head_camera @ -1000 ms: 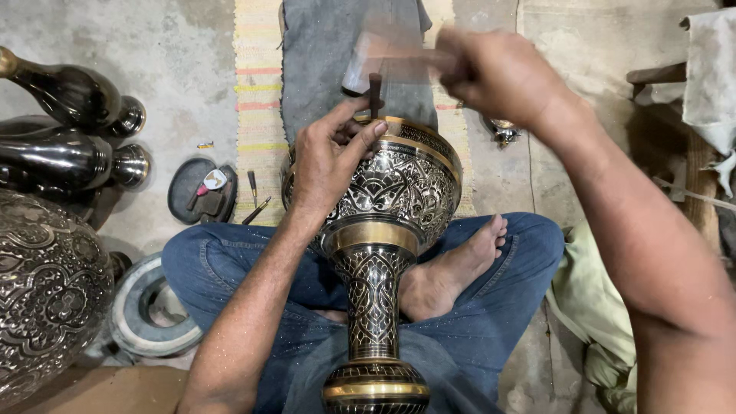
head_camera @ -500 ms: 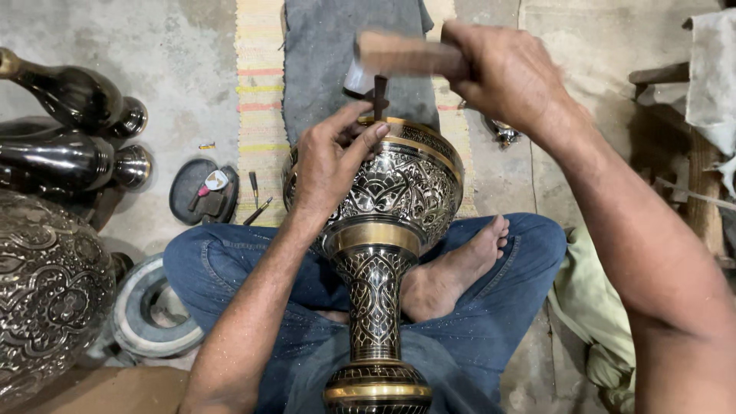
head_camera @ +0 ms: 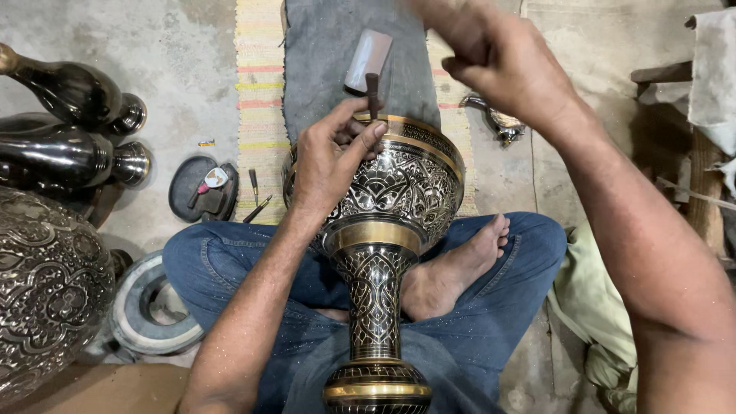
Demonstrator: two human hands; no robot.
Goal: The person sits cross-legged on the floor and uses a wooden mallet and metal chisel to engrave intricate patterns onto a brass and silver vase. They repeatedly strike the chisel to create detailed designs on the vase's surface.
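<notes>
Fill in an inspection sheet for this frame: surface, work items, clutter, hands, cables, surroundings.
Surface: bare concrete floor with a striped mat and a grey cloth on it.
Work items: engraved vase lying across the person's crossed legs; chisel set at its rim; hammer raised above it.
Clutter: dark vases at left, a large engraved vessel, a ring stand, a small dish, loose tools.
Hands: left hand holds the chisel; right hand grips the hammer.
Cables: nothing seen.
Surroundings: wooden pieces and cloth at right.
</notes>
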